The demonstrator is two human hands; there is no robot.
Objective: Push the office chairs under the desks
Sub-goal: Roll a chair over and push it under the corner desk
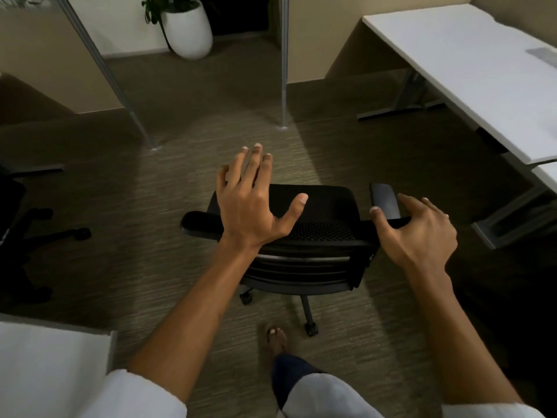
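- The black office chair [301,236] stands on carpet directly in front of you, its backrest nearest you, seat facing away
- Your left hand [253,206] hovers spread and released above the backrest's left part, holding nothing
- Your right hand [419,233] hangs loosely curled by the right armrest [384,200]; you cannot tell whether it touches
- The white desk [470,70] lies far right, so the chair likely needs turning rightward
- A potted plant [188,25] stands far left, by a partition

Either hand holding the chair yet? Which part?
Nothing held. Left hand is spread open over the office chair; right hand hovers open by its right armrest, fingers uncurled.
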